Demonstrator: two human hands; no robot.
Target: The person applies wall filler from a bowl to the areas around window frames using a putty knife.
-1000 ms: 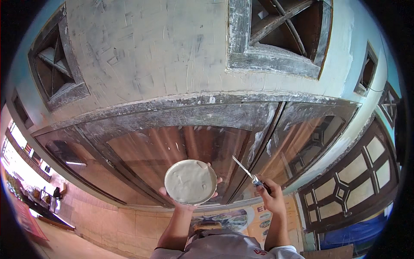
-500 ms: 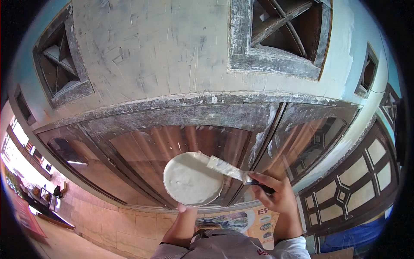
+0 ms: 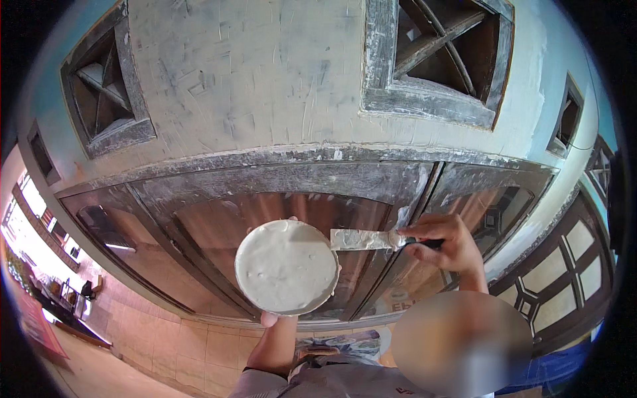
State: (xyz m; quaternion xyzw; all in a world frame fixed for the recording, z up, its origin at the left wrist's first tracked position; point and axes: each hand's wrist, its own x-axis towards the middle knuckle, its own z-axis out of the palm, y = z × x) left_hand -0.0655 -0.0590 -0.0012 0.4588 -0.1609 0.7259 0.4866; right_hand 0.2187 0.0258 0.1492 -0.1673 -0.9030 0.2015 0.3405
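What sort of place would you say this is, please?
Probably a house's porch or front area under renovation, judging by the patchy wall, worn wooden vent and tiled floor.

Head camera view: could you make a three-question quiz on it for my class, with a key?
1. Which hand supports the round, pale container of white paste?
2. Multiple choice: the right hand holds A) a wooden hammer; B) a flat-bladed, paste-smeared scraper with a black handle; C) a bristle brush.
3. True or false: a weathered grey wooden frame with crossed slats lies above the dark-framed glass panels.
Key: 1. the left hand; 2. B; 3. true.
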